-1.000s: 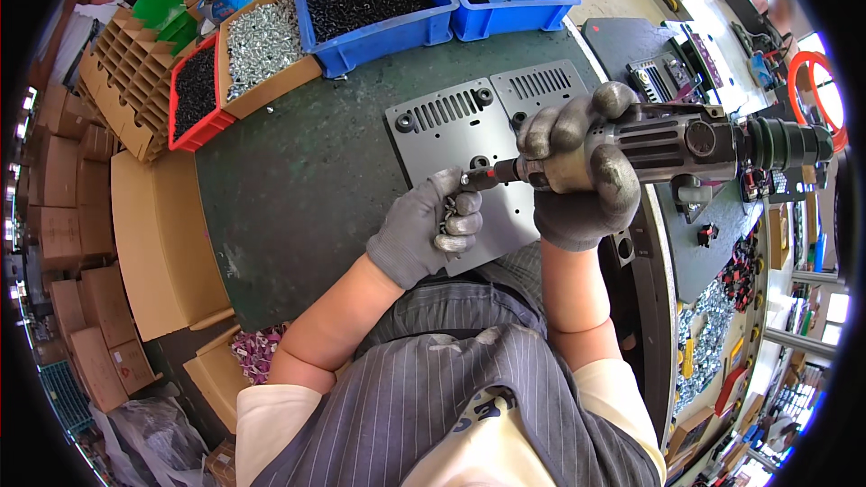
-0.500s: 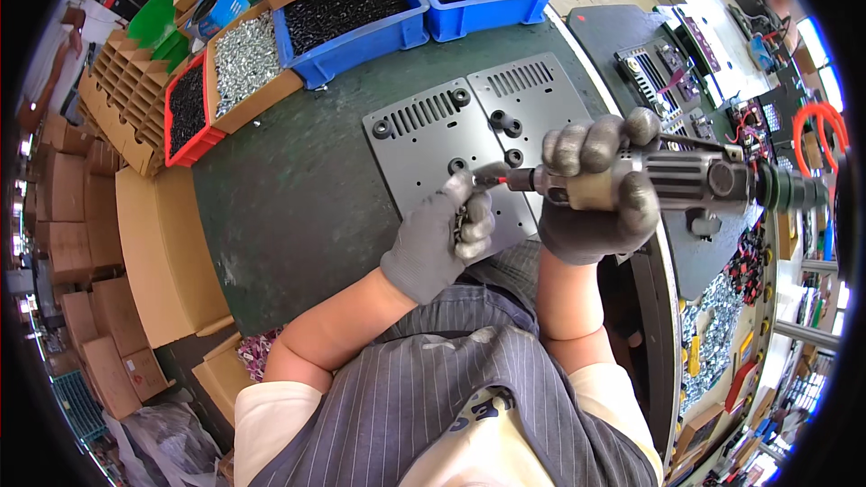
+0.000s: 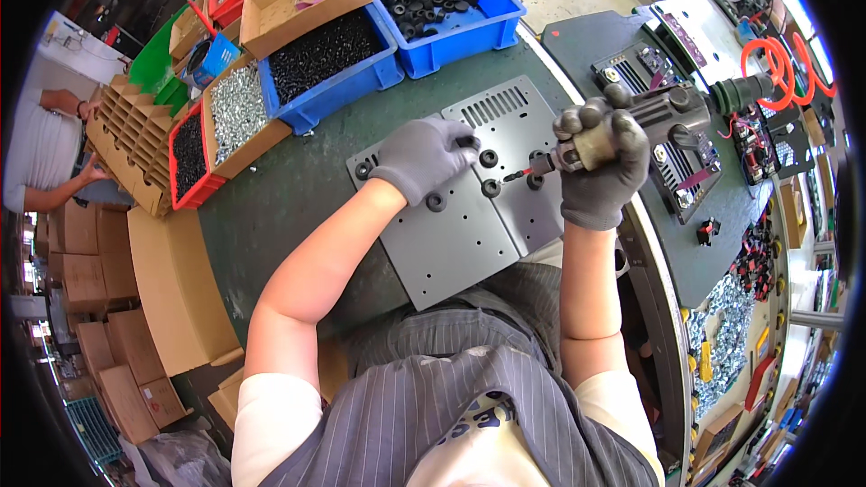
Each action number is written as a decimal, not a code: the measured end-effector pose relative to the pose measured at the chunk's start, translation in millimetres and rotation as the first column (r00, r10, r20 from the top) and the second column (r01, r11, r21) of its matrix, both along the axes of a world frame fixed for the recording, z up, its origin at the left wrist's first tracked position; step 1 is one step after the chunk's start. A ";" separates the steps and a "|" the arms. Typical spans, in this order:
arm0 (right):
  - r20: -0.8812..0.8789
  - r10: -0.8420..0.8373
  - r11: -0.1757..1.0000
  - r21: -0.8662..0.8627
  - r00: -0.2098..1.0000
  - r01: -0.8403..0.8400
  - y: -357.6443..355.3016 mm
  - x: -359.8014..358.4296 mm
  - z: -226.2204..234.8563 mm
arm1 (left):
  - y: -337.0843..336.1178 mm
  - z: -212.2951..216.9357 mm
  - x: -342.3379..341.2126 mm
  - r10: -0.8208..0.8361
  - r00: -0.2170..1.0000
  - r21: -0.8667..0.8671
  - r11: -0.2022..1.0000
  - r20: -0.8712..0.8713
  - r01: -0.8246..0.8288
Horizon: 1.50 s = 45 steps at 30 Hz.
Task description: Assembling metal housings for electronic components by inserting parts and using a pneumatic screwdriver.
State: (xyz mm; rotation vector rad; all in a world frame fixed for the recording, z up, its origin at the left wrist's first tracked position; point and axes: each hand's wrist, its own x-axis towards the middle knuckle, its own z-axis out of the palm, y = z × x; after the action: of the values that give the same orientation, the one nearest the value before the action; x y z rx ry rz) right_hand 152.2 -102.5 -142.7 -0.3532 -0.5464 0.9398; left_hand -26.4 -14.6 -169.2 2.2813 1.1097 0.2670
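Grey-gloved left hand [image 3: 424, 158] has moved since half a second ago: then it was curled low beside the driver bit, now it lies on the vented grey metal plate [image 3: 460, 216], fingers loosely bent, fingertips touching a black grommet [image 3: 467, 141] near the plate's far edge. Whether they pinch it, you cannot tell. Your right hand [image 3: 600, 167] stays wrapped tight round the pneumatic screwdriver [image 3: 645, 122], bit levelled just above another grommet [image 3: 492, 188]. Judgement: fastening at one hole finished; you are seating the next.

Brown cardboard boxes [image 3: 86, 261] stacked far left; small blue carton [image 3: 213, 59] among the bins
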 end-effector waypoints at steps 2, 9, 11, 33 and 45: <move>0.096 -0.079 0.993 -0.080 0.992 0.087 9.8 -0.2 -1.2 | 11.9 0.5 -2.5 0.160 0.980 -0.033 0.987 0.116 -0.157; 0.288 -0.162 0.976 -0.093 0.944 0.195 75.7 -8.8 0.1 | 31.8 -1.7 7.7 0.116 0.993 0.093 0.989 -0.023 -0.113; 0.344 -0.111 0.976 -0.137 0.932 0.167 90.3 -17.0 1.5 | 30.3 -3.4 12.6 0.123 0.984 0.131 0.986 -0.126 -0.106; 0.638 0.062 0.970 -0.220 0.768 0.104 122.7 -57.5 -8.0 | 33.1 -19.0 -7.9 0.099 0.994 0.165 0.981 0.042 -0.105; 0.680 0.023 0.950 -0.244 0.733 0.196 112.7 -51.8 -2.6 | 27.6 -8.1 4.1 0.099 0.995 0.090 0.991 -0.029 -0.096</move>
State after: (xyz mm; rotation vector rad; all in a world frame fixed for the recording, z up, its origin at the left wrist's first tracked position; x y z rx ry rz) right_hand 100.4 10.1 -145.3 -1.0216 -1.0506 0.7820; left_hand -22.4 13.0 -177.3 2.3190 1.2518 0.3241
